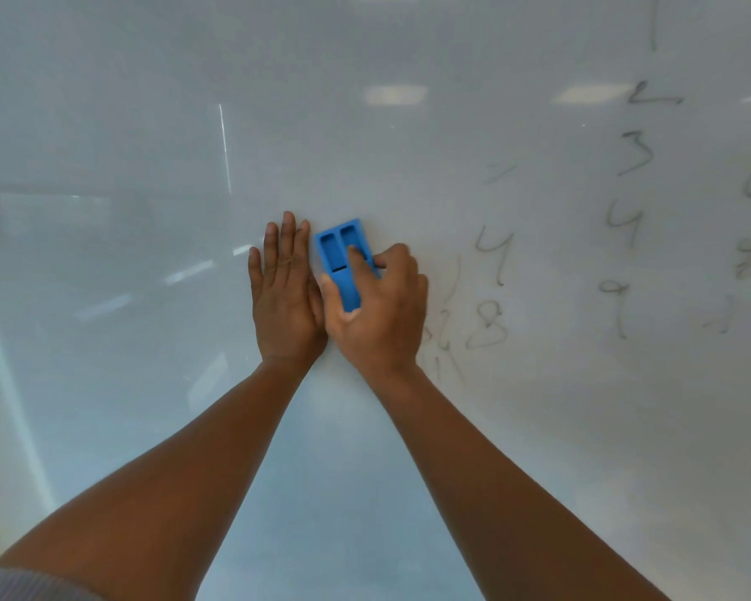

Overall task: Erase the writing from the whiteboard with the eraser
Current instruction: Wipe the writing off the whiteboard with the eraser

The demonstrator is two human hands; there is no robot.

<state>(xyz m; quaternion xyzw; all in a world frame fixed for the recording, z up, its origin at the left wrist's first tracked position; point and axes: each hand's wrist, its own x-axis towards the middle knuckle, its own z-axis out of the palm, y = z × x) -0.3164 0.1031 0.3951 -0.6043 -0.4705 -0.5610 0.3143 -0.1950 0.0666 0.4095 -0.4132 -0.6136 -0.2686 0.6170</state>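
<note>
The right hand held the blue eraser against the whiteboard, thumb on one side and fingers curled over the other. The left hand lay flat and open on the board, fingers close together, just beside the eraser.

Gray numbers were still there to the right, some already smeared. Nothing was written on the left part.

What could go wrong? If the hand pressed too softly, faint gray marks might stay. The bare left palm could smudge ink if it slid over the writing. The eraser could slip, since the board was smooth.

There were no boxes or bins to see.
</note>
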